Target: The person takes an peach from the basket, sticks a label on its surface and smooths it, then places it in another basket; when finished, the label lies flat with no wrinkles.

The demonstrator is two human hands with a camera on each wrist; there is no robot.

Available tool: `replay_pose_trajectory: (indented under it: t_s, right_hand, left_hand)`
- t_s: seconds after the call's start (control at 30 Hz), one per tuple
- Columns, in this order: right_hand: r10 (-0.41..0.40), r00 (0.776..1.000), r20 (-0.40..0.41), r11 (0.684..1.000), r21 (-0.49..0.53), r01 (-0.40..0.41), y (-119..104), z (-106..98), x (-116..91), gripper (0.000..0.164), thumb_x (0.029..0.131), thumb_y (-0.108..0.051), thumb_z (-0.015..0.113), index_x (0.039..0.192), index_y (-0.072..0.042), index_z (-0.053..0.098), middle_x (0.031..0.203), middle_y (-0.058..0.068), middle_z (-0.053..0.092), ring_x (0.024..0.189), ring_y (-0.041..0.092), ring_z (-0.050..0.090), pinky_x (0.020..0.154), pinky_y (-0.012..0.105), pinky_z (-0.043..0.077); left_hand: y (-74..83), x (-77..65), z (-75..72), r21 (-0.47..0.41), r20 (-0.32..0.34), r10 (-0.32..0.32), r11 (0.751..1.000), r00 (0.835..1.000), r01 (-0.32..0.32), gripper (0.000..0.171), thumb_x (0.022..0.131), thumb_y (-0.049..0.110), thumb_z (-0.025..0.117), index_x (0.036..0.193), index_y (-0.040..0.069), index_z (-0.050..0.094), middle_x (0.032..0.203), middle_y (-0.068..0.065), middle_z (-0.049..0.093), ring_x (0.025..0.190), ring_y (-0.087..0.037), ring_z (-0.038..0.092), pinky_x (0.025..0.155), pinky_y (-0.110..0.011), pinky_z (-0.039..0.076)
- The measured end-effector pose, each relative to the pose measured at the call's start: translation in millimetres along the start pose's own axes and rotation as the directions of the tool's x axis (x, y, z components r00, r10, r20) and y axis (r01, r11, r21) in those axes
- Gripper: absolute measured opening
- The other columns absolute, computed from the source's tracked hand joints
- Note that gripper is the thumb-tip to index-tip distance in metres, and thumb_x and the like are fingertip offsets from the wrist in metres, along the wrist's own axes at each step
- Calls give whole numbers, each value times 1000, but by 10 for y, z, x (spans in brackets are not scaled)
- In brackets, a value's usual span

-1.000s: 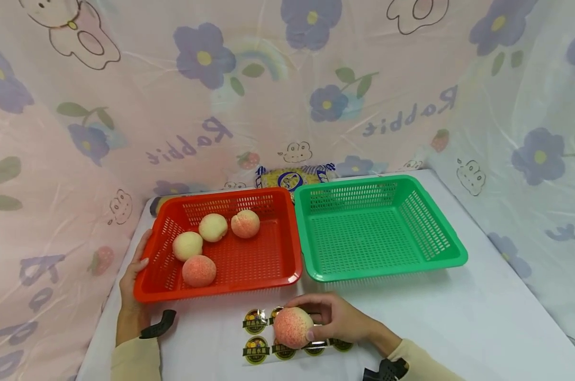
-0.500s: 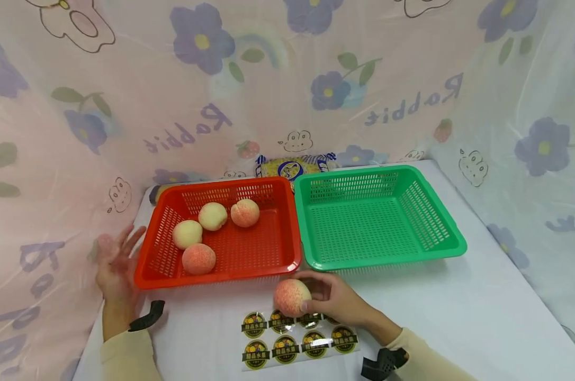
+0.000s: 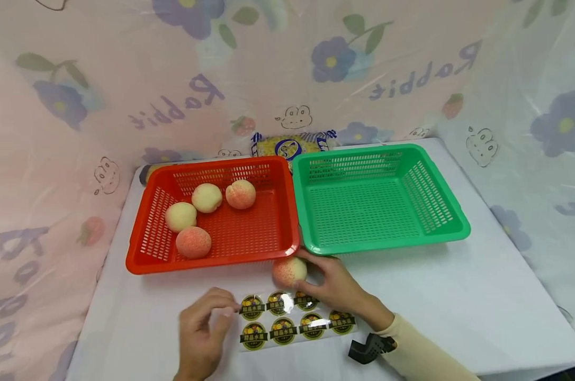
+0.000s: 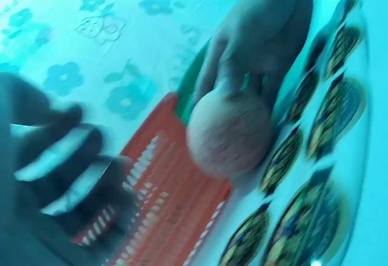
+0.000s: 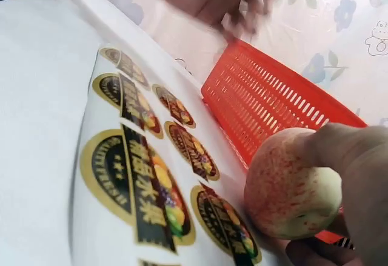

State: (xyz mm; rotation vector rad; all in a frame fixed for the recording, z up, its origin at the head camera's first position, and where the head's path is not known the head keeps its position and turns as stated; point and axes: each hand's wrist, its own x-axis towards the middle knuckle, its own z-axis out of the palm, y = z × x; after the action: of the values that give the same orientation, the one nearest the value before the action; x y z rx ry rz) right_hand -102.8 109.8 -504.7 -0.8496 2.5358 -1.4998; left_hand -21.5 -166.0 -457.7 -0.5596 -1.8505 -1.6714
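Observation:
My right hand (image 3: 337,283) grips a pink and cream peach (image 3: 286,272) between thumb and fingers, just in front of the red basket. The right wrist view shows the peach (image 5: 294,184) low beside the basket wall. My left hand (image 3: 203,330) is at the left end of a clear sheet of round black and gold fruit stickers (image 3: 283,331), its fingers bent and fingertips close to the sheet's edge. Blurred fingers (image 4: 73,169) with gaps between them appear in the left wrist view, holding nothing visible.
Several peaches (image 3: 194,242) lie in the left part of the red basket (image 3: 211,263). A green basket (image 3: 387,247) stands against its right side with nothing in it. Behind them lies a yellow and blue packet (image 3: 287,146), and a patterned curtain (image 3: 182,106) encloses the white table (image 3: 425,296).
My left hand has let go of the red basket's left side and come across to the sticker sheet. My right hand has carried the peach away from me, off the stickers and toward the baskets.

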Motion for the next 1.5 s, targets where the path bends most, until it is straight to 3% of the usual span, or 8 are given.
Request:
replay_pose_trajectory:
  t_s: [0.1,0.2,0.43,0.83,1.1,1.33,1.4,1.5]
  right_hand:
    - [-15,1000,-2,1000,0,15,-11,-17,15,68,89,-36,77,149,-18,49,150,1,52,135,19,53,104,40,51]
    - [-16,1000,-22,999,-36,15,-16,-24,10,68,89,-38,77,148,-17,50,148,0,54,133,17,54,103,38,52]
    - [-40,999,-22,986,-160,36,-36,-21,-57,69,92,-41,72,152,-20,45,147,1,54,130,16,57,102,37,53]
    - [15,1000,-3,979,-205,-15,-28,-363,-389,57,89,-33,77,140,-14,57,133,-5,64,120,17,63,99,37,55]
    - [-11,998,59,873,-487,38,-70,-504,-617,53,78,-39,84,125,-18,68,116,-11,66,108,7,58,91,35,54]
    - [-17,1000,26,847,-531,28,-12,-396,-641,45,71,-35,87,112,-26,71,101,-18,56,93,0,45,82,26,48]
    - [-11,1000,19,847,-532,20,-13,-374,-646,43,70,-34,87,109,-28,70,100,-19,53,92,0,44,81,25,47]
    - [-3,1000,12,850,-527,9,-21,-353,-661,41,68,-33,87,105,-31,68,101,-21,52,93,-2,45,82,25,49]
  left_hand:
    - [-105,-126,163,324,292,-306,923,906,207,27,91,4,67,110,23,72,107,11,69,99,-6,64,87,-27,54]
    - [-190,-155,304,546,387,-460,812,799,204,31,90,22,74,120,29,69,120,18,62,115,-5,56,95,-38,51]
    - [-190,-208,447,693,532,-451,719,717,-61,34,79,33,82,111,25,71,127,-2,59,116,-24,49,86,-44,41]
    - [-179,-254,466,736,541,-515,672,665,-79,54,74,39,85,122,24,65,124,2,55,116,-23,46,85,-41,39]
    - [-146,-245,443,745,552,-525,660,648,-100,57,73,38,85,124,25,64,122,2,53,115,-25,46,84,-42,40]
    - [-130,-181,481,744,568,-560,662,603,-86,57,76,38,83,128,25,63,122,2,53,114,-26,47,85,-44,40]
    - [-121,-180,512,728,586,-526,676,616,-114,53,78,37,82,126,24,65,121,2,55,113,-25,49,84,-45,42]
    - [-131,-203,581,638,637,-361,743,681,-203,44,79,33,81,120,23,68,118,4,59,108,-21,53,80,-40,46]
